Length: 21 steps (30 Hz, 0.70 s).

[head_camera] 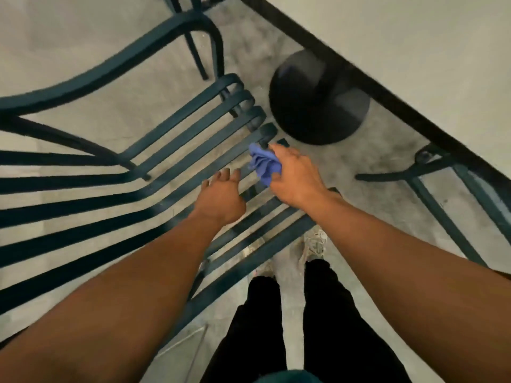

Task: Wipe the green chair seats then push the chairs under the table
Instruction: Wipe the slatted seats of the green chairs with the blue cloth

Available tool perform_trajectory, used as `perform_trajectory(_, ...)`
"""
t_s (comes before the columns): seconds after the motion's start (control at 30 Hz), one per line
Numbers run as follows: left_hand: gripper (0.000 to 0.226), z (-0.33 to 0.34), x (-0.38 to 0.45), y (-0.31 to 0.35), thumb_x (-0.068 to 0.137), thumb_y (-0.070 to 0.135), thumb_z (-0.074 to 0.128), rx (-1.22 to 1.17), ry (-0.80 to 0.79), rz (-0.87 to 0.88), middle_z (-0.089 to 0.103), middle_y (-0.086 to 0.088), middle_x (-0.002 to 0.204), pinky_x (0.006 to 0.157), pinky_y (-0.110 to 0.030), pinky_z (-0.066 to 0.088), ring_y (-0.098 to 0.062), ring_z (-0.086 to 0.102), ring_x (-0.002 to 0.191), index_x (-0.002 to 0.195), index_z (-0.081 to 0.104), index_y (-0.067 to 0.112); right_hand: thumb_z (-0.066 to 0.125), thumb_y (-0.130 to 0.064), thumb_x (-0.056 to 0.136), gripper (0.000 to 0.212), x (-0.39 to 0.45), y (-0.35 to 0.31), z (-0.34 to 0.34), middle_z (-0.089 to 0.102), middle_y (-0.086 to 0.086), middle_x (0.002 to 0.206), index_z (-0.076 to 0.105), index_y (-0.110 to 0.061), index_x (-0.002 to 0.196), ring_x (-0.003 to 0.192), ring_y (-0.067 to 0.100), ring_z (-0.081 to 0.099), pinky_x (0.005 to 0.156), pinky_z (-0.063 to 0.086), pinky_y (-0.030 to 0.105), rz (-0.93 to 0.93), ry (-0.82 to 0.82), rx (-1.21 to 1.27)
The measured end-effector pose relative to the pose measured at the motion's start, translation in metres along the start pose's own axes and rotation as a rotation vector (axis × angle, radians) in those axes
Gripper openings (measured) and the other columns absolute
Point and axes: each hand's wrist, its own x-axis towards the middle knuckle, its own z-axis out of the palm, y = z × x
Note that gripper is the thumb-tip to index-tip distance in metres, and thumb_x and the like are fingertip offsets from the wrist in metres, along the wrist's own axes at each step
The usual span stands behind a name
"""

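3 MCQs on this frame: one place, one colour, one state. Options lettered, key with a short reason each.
1. Where is the cloth?
A. on the floor
B. bunched in the right hand
C. on the tabletop

2. What colour is the cloth?
A. blue-purple
B. yellow
C. white

3. What state is the left hand in?
A. fist around a bottle
B. gripping a chair leg
C. open, fingers spread over the chair seat slats

Key: B, the right hand's fingers close around it above the slats; A, it stands out blue-purple against the dark green slats; C, its fingers are spread and it holds nothing.
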Motion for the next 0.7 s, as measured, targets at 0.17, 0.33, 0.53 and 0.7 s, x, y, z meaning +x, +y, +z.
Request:
perform_trajectory(0.17, 0.063, -0.026, -0.025, 0.091, 0.096, 0.032, 0.037, 0.123, 0.103, 0.261, 0.016, -0.012, 0.158, 0.116, -0.05, 0.013, -0.03, 0.013, 0.145, 0.151, 0.013, 0.016, 0.056, -0.017, 0.088, 0.044, -0.083, 0.048, -0.059, 0.059, 0.016, 0.121, 0.049, -0.012, 0.131, 0.107, 0.035, 0.057, 0.088, 0.048, 0.041, 0.205, 0.173, -0.11)
perform_trajectory(0.33, 0.064, -0.008, -0.067, 0.186, 0.097, 0.038, 0.036, 0.294, -0.043, 0.489, 0.01, -0.006, 0.16, 0.116, -0.049, 0.006, -0.029, 0.005, 0.146, 0.152, 0.01, 0.018, 0.052, -0.018, 0.091, 0.034, -0.179, 0.124, -0.091, 0.054, 0.01, 0.125, 0.056, -0.017, 0.124, 0.114, 0.03, 0.052, 0.097, 0.041, 0.045, 0.413, 0.09, -0.158)
perform_trajectory(0.53, 0.066, 0.039, -0.111, 0.291, 0.098, 0.042, 0.032, 0.571, -0.231, 0.599, 0.004, -0.006, 0.161, 0.117, -0.05, 0.005, -0.03, 0.003, 0.146, 0.152, 0.005, 0.017, 0.058, -0.027, 0.088, 0.023, -0.303, 0.216, -0.099, 0.062, 0.003, 0.117, 0.064, -0.024, 0.111, 0.11, 0.026, 0.057, 0.101, 0.037, 0.044, 0.69, 0.034, 0.059)
perform_trajectory(0.7, 0.065, 0.083, -0.145, 0.396, 0.097, 0.043, 0.031, 0.684, -0.308, 0.672, 0.004, -0.003, 0.161, 0.115, -0.051, 0.007, -0.03, 0.003, 0.146, 0.152, 0.006, 0.019, 0.06, -0.022, 0.087, 0.032, -0.406, 0.301, -0.098, 0.063, 0.002, 0.122, 0.062, -0.028, 0.119, 0.112, 0.025, 0.057, 0.097, 0.042, 0.035, 0.777, 0.15, 0.239)
